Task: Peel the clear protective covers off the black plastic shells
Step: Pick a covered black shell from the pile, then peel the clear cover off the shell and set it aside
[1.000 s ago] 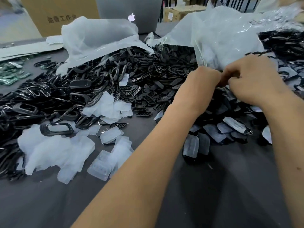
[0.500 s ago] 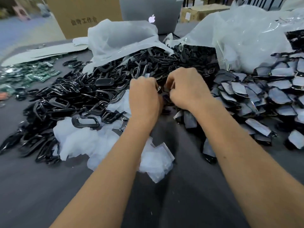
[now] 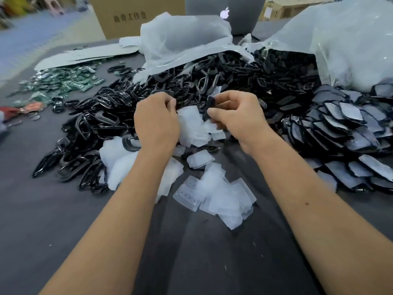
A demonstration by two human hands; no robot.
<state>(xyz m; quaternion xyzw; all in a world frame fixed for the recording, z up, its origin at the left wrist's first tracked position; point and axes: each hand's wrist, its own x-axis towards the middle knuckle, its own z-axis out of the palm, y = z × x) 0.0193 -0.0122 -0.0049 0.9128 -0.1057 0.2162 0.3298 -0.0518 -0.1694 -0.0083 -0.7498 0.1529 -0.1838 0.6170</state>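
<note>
The hands had parted: the right hand (image 3: pixel 238 116) pinched a stiff, light black shell (image 3: pixel 210 102) by its edge, the left hand (image 3: pixel 156 122) gripped its flimsy clear cover (image 3: pixel 189 116).

Colours on the dark grey desk (image 3: pixel 202 262)
Glossy black shells (image 3: pixel 102 124); milky translucent covers (image 3: pixel 221 196); green circuit boards (image 3: pixel 63 81); brown carton (image 3: pixel 127 15), dark print; grey laptop (image 3: pixel 223 13), white logo.
</note>
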